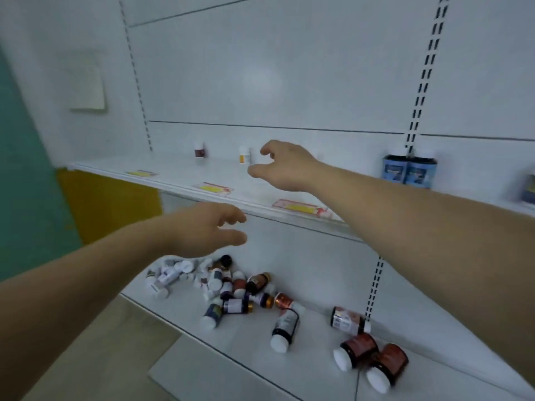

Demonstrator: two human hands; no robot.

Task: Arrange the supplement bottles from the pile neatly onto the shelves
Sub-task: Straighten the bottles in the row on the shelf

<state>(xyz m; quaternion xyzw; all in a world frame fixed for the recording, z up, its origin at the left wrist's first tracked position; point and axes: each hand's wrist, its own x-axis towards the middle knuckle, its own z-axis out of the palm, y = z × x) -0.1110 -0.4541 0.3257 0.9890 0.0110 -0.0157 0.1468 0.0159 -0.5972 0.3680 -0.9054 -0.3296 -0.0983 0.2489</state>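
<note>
"On the low shelf [246, 342], what lies there?"

"A pile of bottles [220, 285] lies there, all tipped over and mixed up. More lie apart to the right: a dark bottle [285, 325] with a white cap, a brown bottle [348, 319] by the back wall, and two red-brown bottles [359, 351] near the front."

"Where is the person's left hand?"

"The left hand [208, 230] is in the air above the pile, under the front edge of the top shelf [179, 172]. Its fingers are loose and a bit bent. It holds nothing."

"And the right hand?"

"The right hand [285, 166] is over the top shelf. Its thumb and fingers are bent with a gap between them, and nothing is in the gap. It is just beside a small white and orange bottle [245, 155] that stands up. It is too blurry to tell if they touch."

"What else is on the top shelf?"

"A small dark red bottle [199, 150] stands to the left. Two blue bottles [409, 172] stand close together far to the right. Yellow and pink tags [212, 188] lie along the front."
</note>
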